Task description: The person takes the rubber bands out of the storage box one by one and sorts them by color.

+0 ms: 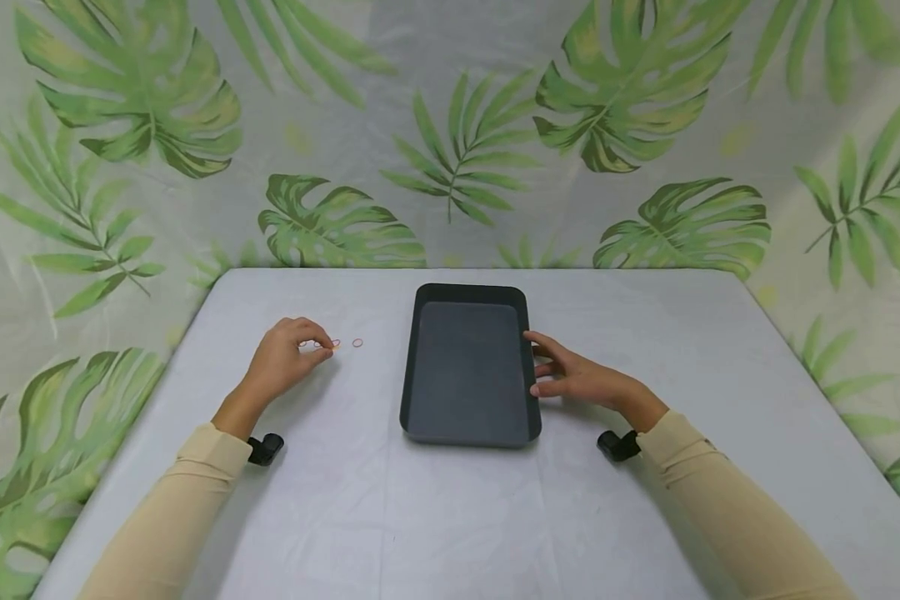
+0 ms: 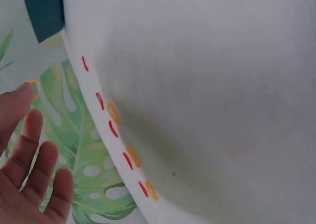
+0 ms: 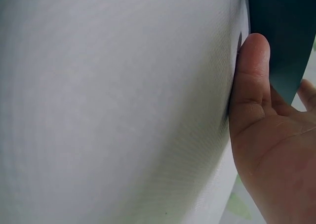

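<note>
Thumb and fingertip of my left hand (image 1: pixel 288 357) pinch a small orange rubber band (image 2: pixel 38 82), raised off the table in the left wrist view. Beside that hand lie thin red rubber bands (image 2: pixel 100 101), several in a row, with orange rubber bands (image 2: pixel 113 114) next to some of them. The hand hides part of this row in the head view. A dark grey rectangular baking pan (image 1: pixel 463 371) stands flat at the table's middle. Against its right side rest the spread, fairly straight fingers of my right hand (image 1: pixel 588 382), the thumb low along the wall.
A white cloth covers the table (image 1: pixel 450 525). Behind it and along both sides hangs a leaf-patterned curtain (image 1: pixel 487 242). Each wrist carries a small black camera, one at the left (image 1: pixel 267 450) and one at the right (image 1: pixel 618 447).
</note>
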`<state>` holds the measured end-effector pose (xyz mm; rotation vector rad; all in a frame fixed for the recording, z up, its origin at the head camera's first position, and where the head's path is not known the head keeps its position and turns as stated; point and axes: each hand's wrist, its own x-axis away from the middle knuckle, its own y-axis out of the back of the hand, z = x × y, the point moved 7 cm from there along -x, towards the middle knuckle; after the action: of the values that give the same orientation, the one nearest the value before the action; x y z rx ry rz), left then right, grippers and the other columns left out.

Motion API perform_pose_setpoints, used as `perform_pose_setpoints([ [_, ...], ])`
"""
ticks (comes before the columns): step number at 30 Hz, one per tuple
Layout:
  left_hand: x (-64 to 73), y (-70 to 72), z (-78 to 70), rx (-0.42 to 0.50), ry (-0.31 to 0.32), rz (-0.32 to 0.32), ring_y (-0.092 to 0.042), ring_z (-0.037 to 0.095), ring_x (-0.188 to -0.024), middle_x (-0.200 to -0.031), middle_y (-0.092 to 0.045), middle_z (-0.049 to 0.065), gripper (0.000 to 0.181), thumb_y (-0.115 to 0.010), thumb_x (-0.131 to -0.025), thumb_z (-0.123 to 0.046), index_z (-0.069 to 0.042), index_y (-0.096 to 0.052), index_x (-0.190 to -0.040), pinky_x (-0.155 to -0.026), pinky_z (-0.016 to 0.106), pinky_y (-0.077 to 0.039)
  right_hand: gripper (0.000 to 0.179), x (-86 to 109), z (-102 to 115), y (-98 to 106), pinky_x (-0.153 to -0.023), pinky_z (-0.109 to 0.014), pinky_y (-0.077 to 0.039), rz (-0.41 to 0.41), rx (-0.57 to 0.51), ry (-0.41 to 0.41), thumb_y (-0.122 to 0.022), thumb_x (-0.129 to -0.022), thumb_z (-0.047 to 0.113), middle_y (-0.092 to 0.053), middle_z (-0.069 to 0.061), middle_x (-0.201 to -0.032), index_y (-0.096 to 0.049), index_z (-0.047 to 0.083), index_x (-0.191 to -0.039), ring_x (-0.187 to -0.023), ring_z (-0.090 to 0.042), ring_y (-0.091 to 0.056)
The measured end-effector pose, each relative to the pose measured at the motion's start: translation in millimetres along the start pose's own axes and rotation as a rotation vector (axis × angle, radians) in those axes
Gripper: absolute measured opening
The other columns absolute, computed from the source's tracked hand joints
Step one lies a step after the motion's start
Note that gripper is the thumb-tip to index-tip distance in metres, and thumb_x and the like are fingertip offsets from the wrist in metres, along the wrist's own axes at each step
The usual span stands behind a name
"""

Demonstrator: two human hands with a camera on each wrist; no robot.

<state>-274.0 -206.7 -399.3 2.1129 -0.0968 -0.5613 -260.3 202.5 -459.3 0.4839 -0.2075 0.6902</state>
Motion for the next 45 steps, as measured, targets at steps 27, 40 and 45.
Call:
perform_pose_setpoints([
  [27,-10.3,-23.8,10.8,-0.159,0.066,0.119,-0.061,0.037,-0.101,-0.101,-0.075,0.011,0.007,-0.077,-0.085,-0.015,-0.01,-0.078,-0.081,-0.087,0.055,-0.049,0.096,-1.0,-1,0,-0.104,-0.046,-0.044,0.005,-0.007,0.023,-0.069,-0.094,0.024,-0.01,-0.019,-0.165,0.0,0.027,-0.161,-0.143,-0.041,-0.037],
  [40,-10.5,-31.6,14.8,-0.187,0.11,0.211,-0.06,0.034,-0.1,-0.104,-0.074,0.009,0.004,-0.077,-0.084,-0.014,-0.013,-0.079,-0.08,-0.087,0.053,-0.048,0.097,0.3,0,1,-0.104,-0.046,-0.044,0.005,-0.011,0.019,-0.07,-0.093,0.025,-0.009,-0.018,-0.166,0.0,0.028,-0.161,-0.143,-0.041,-0.036],
  [45,-10.3,-32.9,16.8,-0.181,0.124,0.227,-0.059,0.033,-0.101,-0.106,-0.074,0.008,0.004,-0.077,-0.083,-0.013,-0.013,-0.079,-0.079,-0.088,0.052,-0.047,0.097,0.5,0,1,-0.103,-0.044,-0.045,0.005,-0.01,0.021,-0.07,-0.093,0.025,-0.009,-0.019,-0.165,0.0,0.027,-0.161,-0.143,-0.041,-0.037],
])
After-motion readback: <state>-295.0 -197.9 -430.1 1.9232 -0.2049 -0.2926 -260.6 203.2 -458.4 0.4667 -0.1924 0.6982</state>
